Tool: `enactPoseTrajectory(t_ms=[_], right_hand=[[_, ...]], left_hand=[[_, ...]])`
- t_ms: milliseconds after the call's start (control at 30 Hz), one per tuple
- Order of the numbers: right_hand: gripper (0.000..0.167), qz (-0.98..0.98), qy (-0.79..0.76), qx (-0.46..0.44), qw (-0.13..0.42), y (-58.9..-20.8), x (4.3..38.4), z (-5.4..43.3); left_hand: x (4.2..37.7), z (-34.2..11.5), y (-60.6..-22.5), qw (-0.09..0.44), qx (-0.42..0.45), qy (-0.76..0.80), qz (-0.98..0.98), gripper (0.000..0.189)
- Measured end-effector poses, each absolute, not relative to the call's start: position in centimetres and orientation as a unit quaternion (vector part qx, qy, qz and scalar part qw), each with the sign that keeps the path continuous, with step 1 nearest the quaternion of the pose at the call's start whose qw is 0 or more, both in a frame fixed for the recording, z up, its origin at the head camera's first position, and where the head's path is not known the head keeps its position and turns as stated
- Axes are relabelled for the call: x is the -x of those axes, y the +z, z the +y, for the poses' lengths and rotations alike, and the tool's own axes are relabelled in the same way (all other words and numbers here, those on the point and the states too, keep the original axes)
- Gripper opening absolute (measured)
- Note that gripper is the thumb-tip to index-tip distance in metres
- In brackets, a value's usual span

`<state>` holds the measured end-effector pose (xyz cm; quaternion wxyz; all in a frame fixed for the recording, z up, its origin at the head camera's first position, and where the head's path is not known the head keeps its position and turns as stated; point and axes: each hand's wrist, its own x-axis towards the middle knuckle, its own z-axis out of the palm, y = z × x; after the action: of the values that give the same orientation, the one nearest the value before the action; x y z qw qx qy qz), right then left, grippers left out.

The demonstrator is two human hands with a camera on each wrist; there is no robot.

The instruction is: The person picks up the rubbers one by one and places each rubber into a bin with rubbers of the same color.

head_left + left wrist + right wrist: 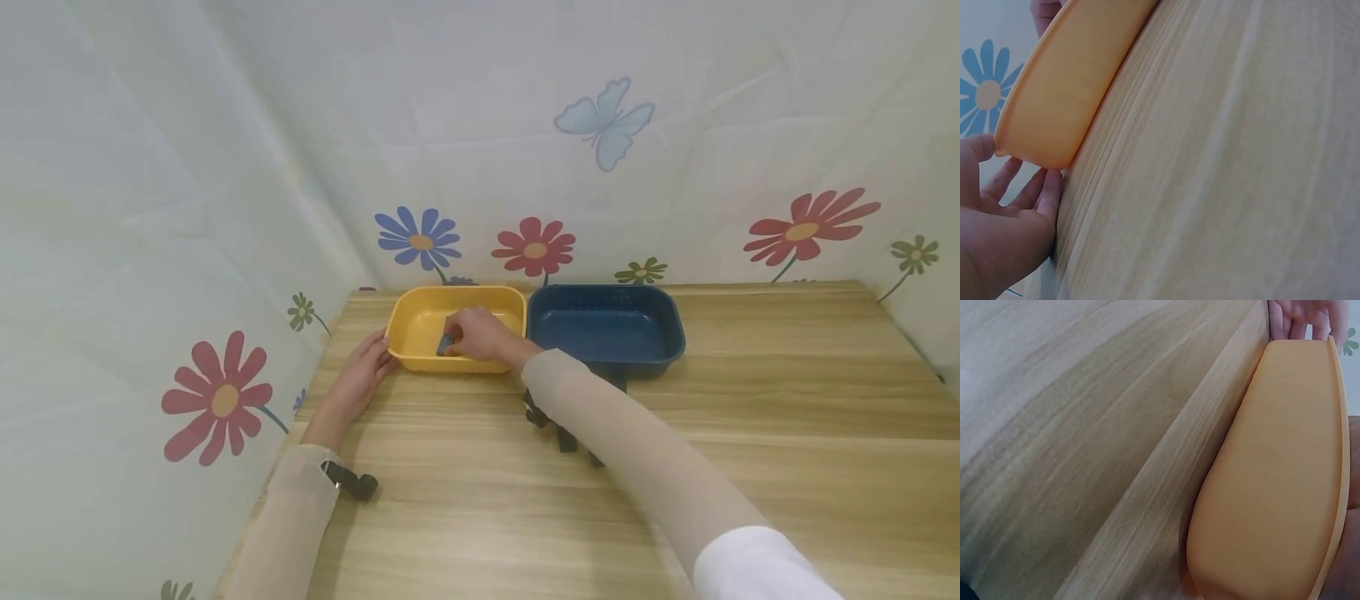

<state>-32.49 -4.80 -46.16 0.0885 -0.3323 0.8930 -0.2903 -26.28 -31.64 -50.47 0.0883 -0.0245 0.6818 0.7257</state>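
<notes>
A yellow plastic tray (457, 364) stands near the back left of the table. My right hand (480, 332) reaches over its front rim and pinches a small grey-blue piece (445, 343) low inside it. The fingers cover much of that piece, so its kind cannot be told. In the right wrist view the tray's wall (1266, 469) hides most of this hand. My left hand (363, 375) rests at the tray's left end. Its thumb touches the rim and its loosely bent fingers (1052, 190) touch the outer wall in the left wrist view.
Just right of the yellow tray stands a dark blue tray (671, 333), its front partly behind my right forearm. Both trays sit on a wood-grain table (787, 367). A pale flower-printed sheet (690, 125) hangs behind and along the left side. Black camera mounts are strapped to both wrists.
</notes>
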Motion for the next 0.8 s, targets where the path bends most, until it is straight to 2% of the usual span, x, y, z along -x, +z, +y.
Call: enactPoseTrajectory(t_ms=[433,800], right_hand=[[0.031,0.899,-0.280,0.322,0.096,-46.32,32.64,-4.91],[0.029,0.901,-0.285,0.310,0.105,-46.43,32.90,-5.07]], left_hand=[[26.51,-31.89,-50.86,0.086,0.021,0.734,0.673,0.057],[26.69,-32.03,-51.20,0.085,0.021,0.733,0.675,0.057]])
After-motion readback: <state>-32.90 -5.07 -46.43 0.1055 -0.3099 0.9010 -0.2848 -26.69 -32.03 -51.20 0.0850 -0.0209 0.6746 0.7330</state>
